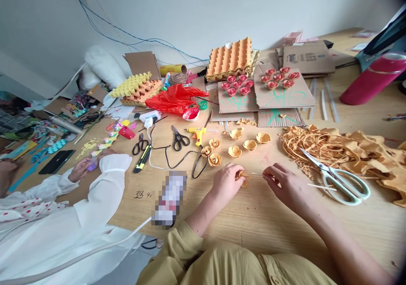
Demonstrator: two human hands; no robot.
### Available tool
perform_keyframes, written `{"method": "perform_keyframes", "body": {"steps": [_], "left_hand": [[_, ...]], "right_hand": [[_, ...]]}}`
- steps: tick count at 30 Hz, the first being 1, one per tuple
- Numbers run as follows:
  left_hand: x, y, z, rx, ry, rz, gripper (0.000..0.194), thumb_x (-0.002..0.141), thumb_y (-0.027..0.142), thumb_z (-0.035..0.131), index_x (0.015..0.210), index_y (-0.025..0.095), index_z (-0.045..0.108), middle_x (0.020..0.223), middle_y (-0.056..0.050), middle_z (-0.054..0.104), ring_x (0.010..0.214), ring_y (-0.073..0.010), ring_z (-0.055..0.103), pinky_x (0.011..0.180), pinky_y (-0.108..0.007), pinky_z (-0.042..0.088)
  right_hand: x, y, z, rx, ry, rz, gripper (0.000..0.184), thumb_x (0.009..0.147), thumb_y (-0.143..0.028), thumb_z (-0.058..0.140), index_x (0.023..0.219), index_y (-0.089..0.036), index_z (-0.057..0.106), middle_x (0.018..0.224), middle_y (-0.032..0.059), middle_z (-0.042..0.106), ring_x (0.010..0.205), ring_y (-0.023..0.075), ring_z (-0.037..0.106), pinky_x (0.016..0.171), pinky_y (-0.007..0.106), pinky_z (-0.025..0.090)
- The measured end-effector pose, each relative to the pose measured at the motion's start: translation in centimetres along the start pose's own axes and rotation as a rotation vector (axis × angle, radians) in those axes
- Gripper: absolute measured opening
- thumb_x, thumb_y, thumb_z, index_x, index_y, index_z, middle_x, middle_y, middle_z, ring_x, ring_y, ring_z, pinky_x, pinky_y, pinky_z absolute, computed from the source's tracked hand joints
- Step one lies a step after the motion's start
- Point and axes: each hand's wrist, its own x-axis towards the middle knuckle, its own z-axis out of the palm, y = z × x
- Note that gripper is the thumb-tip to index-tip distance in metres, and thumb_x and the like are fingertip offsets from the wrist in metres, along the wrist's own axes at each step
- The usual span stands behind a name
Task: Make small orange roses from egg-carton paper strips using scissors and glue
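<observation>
My left hand (226,180) is closed on a small orange egg-carton flower piece (243,179), pinched between thumb and fingers just above the table. Facing it, my right hand (282,182) pinches a thin pale stick (257,174) that points left toward the flower piece. Beyond my hands sit cup-shaped orange flowers (235,151) and several rolled ones (215,160). A yellow glue gun (197,135) stands behind these. To the right, scissors with pale green handles (345,185) lie open against a heap of orange carton scraps (336,149).
Red flowers (245,91) rest on cardboard sheets (283,97) at the back, near stacked egg trays (230,58). A pink bottle (372,80) stands right. Black scissors (180,139), a cutter (142,159), cables and a phone (169,198) lie left, beside a person in white sleeves (108,183).
</observation>
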Motion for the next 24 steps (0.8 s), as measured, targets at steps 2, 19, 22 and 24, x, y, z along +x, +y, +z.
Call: {"method": "perform_keyframes", "body": {"steps": [2,19,22,24], "left_hand": [[-0.1,0.0,-0.2,0.011,0.024,0.004,0.014,0.082,0.017,0.071,0.095,0.022,0.069,0.091,-0.003,0.071,0.078,-0.0181,0.065,0.073,-0.028,0.049],[-0.8,-0.1,-1.3,0.046,-0.007,-0.057,0.004,0.089,0.016,0.063,0.090,0.020,0.062,0.091,-0.003,0.069,0.083,-0.0184,0.065,0.076,-0.030,0.048],[-0.9,0.1,-1.7,0.050,-0.012,-0.077,0.004,0.090,0.017,0.062,0.090,0.020,0.062,0.092,-0.001,0.069,0.086,-0.0176,0.065,0.078,-0.029,0.048],[-0.8,0.3,-2.2,0.066,-0.015,-0.069,0.003,0.090,0.018,0.062,0.091,0.021,0.061,0.094,-0.001,0.068,0.088,-0.0171,0.065,0.078,-0.028,0.048]], "right_hand": [[-0.1,0.1,0.2,0.009,-0.012,0.013,0.019,0.099,-0.028,0.048,0.087,-0.022,0.062,0.084,0.0029,0.064,0.063,0.0140,0.060,0.059,0.028,0.045],[-0.4,0.4,0.6,-0.007,-0.067,0.087,0.023,0.101,-0.034,0.044,0.091,-0.023,0.062,0.087,0.0021,0.064,0.064,0.0147,0.062,0.059,0.029,0.044],[-0.5,0.5,0.6,0.002,-0.084,0.102,0.025,0.102,-0.036,0.042,0.092,-0.023,0.062,0.088,0.0023,0.063,0.066,0.0149,0.062,0.060,0.029,0.044],[-0.5,0.6,0.5,0.007,-0.089,0.110,0.026,0.102,-0.037,0.042,0.093,-0.023,0.062,0.089,0.0023,0.063,0.066,0.0149,0.062,0.060,0.029,0.044]]}}
